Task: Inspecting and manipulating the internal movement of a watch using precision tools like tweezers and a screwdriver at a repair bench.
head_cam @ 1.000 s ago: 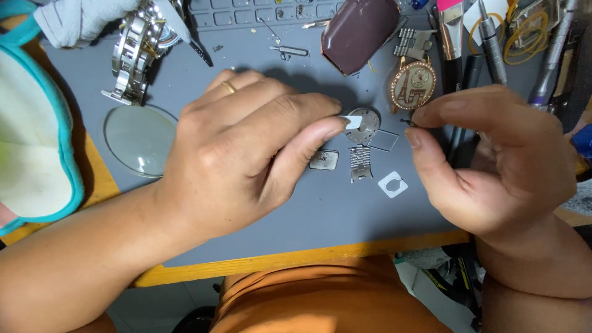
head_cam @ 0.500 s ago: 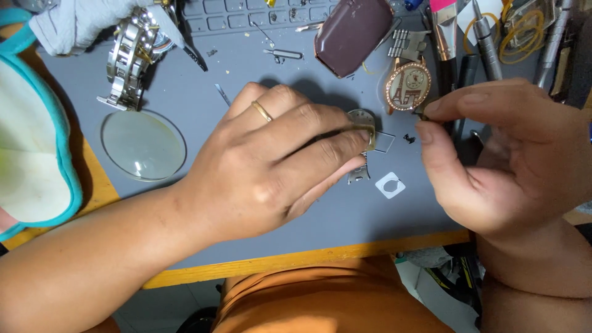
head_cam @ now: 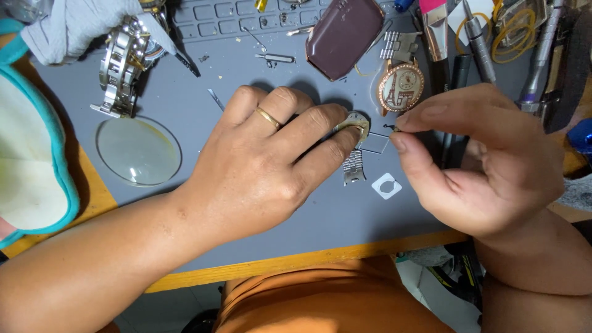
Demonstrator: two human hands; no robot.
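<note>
Grey mat (head_cam: 246, 68) — maroon case (head_cam: 343, 36), teal-edged cloth (head_cam: 58, 179) — orange table edge (head_cam: 296, 262).

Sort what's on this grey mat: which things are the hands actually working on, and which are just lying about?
In hand:
- small watch case with its metal band piece, pinned by the left hand
- tiny dark part pinched by the right hand

Lying about:
- round glass lens
- steel bracelet watch
- maroon case
- rose-gold watch face
- white gasket square

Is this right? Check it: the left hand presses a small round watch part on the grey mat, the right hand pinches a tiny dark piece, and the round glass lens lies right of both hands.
One detail is wrong. In the head view the round glass lens lies left of both hands, beside the left hand. The rest holds: that hand presses the small round watch part on the grey mat, and the right hand pinches the tiny dark piece.
</note>
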